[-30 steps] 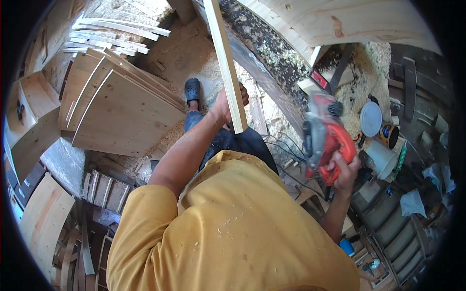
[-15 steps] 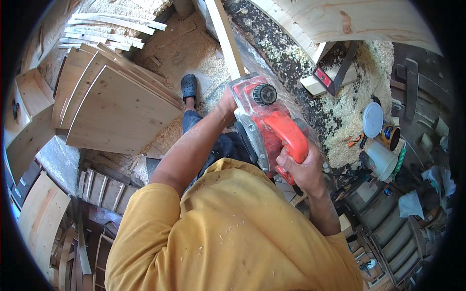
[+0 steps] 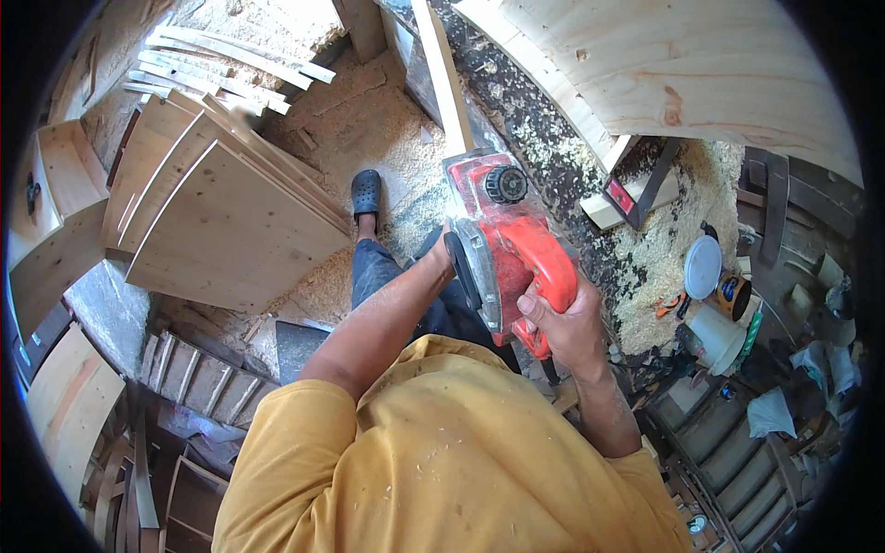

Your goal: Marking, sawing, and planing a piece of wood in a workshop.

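Note:
A red electric planer [image 3: 512, 253] with a black front knob lies over a long pale strip of wood [image 3: 444, 78], which runs away from me along the bench. My right hand [image 3: 573, 324] is wrapped round the planer's rear handle, thumb on top. My left hand [image 3: 448, 247] is at the planer's left side, mostly hidden behind its body. Its fingers do not show, so I cannot make out what they touch. The wood beneath the planer is hidden by the tool.
Shavings [image 3: 678, 258] cover the dark bench. A large wooden panel [image 3: 682, 88] rises at far right, near a try square [image 3: 636, 198]. White tub [image 3: 717, 336] and tape roll [image 3: 735, 297] sit to the right. Curved boards [image 3: 221, 221] lean at left, with thin strips [image 3: 221, 64] behind.
My left hand has slid back toward me along the planer's side and is more hidden. The planer shifted slightly relative to the bench; the whole view turned a little.

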`<state>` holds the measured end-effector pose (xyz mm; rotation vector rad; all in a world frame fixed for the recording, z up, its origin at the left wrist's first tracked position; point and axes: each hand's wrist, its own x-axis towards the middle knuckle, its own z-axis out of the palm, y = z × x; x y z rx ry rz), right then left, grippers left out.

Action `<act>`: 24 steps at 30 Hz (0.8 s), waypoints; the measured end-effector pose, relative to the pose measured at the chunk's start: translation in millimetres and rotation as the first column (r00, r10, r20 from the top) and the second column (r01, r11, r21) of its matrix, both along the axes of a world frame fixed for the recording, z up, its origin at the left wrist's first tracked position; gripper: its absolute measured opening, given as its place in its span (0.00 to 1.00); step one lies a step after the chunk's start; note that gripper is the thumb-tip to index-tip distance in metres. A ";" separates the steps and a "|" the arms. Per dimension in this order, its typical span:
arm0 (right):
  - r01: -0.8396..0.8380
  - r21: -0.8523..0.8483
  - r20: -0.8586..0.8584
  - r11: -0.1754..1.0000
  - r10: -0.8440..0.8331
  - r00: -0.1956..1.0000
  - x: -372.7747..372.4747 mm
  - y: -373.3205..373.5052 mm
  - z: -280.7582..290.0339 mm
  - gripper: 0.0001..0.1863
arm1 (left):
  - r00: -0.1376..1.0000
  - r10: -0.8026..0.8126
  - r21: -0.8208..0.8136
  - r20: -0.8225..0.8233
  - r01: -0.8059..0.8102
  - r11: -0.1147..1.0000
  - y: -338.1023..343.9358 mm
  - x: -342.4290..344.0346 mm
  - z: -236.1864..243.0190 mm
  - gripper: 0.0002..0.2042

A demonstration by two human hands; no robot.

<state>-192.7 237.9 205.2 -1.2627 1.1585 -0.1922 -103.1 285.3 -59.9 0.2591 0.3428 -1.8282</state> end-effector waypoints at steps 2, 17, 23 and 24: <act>0.005 -0.016 -0.004 1.000 -0.005 1.000 4.9 -2.0 0.7 0.17 | 0.978 0.005 -0.193 -0.210 -0.046 0.980 -15.5 21.7 66.4 0.14; 0.011 -0.003 -0.023 1.000 -0.011 1.000 61.2 -35.0 -27.8 0.13 | 0.978 0.161 0.117 -0.130 -0.146 0.982 -19.3 24.8 64.5 0.20; 0.066 -0.045 0.033 0.997 -0.065 0.997 106.8 -61.9 -41.9 0.13 | 0.947 0.221 -0.029 -0.233 -0.233 0.972 -17.8 30.2 58.0 0.17; 0.082 -0.040 0.037 0.996 -0.081 0.996 115.6 -66.5 -41.6 0.13 | 0.939 0.247 -0.021 -0.237 -0.259 0.966 -17.3 31.5 56.9 0.16</act>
